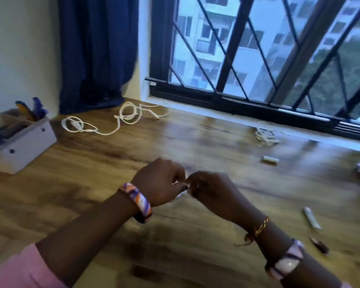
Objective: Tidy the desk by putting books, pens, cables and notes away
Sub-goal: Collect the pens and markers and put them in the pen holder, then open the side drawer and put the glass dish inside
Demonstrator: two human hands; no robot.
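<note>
Both hands, left (158,180) and right (208,189), pinched a small white, blurred item (182,191) above the brown wooden bench (175,142); it could slip out.

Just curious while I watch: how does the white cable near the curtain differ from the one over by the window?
The cable near the curtain is thick and sprawls in open loops across the desk. The cable by the window looks thinner and lies bunched in a small tangle. Both are white, lie loose on the desk, and neither hand touches them.
</note>
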